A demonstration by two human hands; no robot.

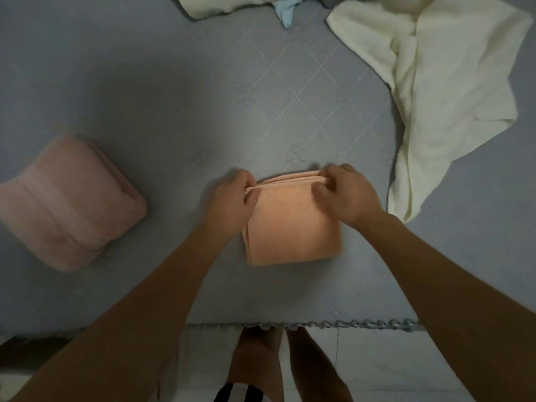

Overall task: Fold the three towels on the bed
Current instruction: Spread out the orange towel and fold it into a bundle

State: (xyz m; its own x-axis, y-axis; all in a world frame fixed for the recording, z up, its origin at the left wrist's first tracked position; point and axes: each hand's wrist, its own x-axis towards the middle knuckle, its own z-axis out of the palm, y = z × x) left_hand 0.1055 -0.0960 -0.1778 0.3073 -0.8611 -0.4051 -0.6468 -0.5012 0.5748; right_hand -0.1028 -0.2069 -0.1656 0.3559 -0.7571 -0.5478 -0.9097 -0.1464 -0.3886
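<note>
Left hand (235, 198) and right hand (345, 192) each pinch far-edge layers of the orange towel (293, 224), mid-bed (174, 97). Risk, we judge: uneven pull skews stack. Cream towel (443, 82) unfolded; pink towel (66, 201) done.

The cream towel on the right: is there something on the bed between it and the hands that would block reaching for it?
Nothing visible does. The cream towel lies unfolded, with only bare bed cover between it and the right hand. Both hands are busy, though: the right and the left hand pinch the far edge of the orange towel.
</note>
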